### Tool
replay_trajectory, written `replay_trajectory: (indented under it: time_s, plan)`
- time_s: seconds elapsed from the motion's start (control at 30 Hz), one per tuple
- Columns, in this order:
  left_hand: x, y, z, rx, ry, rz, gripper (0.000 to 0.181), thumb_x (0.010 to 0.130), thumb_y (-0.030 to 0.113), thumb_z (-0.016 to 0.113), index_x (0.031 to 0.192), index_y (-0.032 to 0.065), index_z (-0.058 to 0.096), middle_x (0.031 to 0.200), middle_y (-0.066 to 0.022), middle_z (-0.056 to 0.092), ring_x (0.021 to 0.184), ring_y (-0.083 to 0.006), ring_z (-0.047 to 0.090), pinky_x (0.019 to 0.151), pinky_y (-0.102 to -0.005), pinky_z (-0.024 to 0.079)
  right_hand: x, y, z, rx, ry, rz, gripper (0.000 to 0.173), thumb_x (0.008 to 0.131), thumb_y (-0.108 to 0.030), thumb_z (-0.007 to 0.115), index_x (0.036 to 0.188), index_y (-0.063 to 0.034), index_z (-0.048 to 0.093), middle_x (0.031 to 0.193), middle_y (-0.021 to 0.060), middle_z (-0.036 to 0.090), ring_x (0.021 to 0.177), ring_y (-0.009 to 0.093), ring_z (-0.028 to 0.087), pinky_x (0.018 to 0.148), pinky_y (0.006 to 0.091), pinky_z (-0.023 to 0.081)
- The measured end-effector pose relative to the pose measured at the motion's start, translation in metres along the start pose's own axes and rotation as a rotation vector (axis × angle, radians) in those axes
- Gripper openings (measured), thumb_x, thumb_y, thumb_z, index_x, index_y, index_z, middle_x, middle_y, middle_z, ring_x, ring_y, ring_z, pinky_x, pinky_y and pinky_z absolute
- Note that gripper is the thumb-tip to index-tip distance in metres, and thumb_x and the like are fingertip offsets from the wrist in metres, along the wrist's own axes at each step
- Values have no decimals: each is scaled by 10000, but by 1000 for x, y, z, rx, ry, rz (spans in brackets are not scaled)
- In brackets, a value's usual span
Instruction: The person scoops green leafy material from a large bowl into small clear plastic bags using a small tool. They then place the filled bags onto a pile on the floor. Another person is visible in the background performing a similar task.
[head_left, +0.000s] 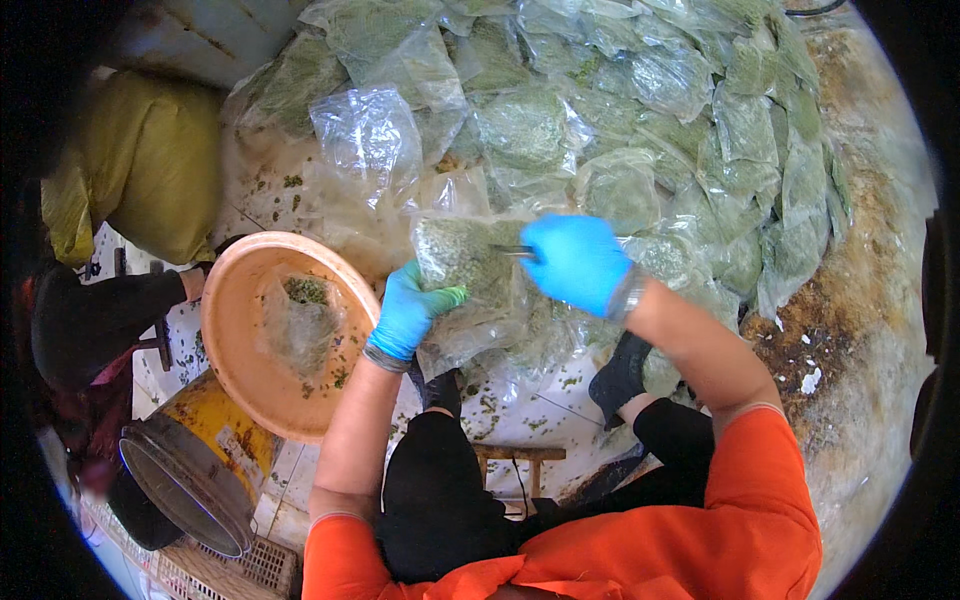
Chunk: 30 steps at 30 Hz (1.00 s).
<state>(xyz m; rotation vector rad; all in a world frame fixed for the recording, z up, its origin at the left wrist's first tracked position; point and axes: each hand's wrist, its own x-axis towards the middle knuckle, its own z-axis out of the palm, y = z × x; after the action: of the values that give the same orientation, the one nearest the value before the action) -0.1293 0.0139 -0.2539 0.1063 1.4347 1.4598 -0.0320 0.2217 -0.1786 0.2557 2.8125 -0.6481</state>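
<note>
My left hand (416, 309), in a blue glove, grips the left side of a clear plastic bag (454, 251) packed with small green bits. A slim dark metal tool (511, 250) sticks out of my right hand (576, 262), also gloved in blue. Its tip points left and lies over the bag; whether it pierces the plastic I cannot tell. To the left stands a wide orange plastic basin (232, 367), and inside it lies an opened clear bag (300, 334) with some green bits about it.
Ahead and to the right spreads a large heap of similar filled bags (637, 127). A yellow woven sack (150, 165) stands at far left, near another person's dark sleeve (105, 322). A yellow bucket (217, 442) lies tipped beside the basin. Green crumbs dot the tiled floor (555, 412).
</note>
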Motion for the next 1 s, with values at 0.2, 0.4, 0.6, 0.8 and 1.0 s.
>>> replay_trajectory:
  time_s: [0.2,0.4,0.6,0.8,1.0]
  plan:
    - [-16,11,-3,32,-28,22,389,685,-53,690,1060,-19,589,980,-59,645,847,-121,589,786,-279,479,15,40,30,-176,-424,204,167,702,-137,569,783,-25,662,776,215,628,714,377,622,638,431,506]
    - [-17,4,-23,25,-69,-58,404,682,-58,680,1073,-18,585,985,-56,640,861,-117,581,787,-277,475,3,44,-4,18,-130,196,261,719,-181,615,946,-59,654,827,146,638,747,316,626,694,406,498]
    - [-8,8,-17,141,-45,69,503,676,-16,700,1146,-31,521,1015,-85,619,900,-151,570,799,-295,474,32,5,21,193,-232,16,274,726,-264,670,894,-50,634,785,164,613,710,296,611,644,398,465]
    - [-9,-11,5,381,207,152,457,675,129,782,1024,-21,527,889,-57,574,785,-136,530,702,-264,467,14,-16,41,598,-31,183,237,749,-252,639,761,-20,595,646,192,540,547,299,492,556,373,425]
    - [-23,-10,-12,441,216,172,65,760,-5,565,823,10,562,781,-16,573,667,-91,485,572,-241,408,21,-54,21,675,39,60,216,755,-243,618,747,-28,599,670,193,568,604,354,557,573,407,449]
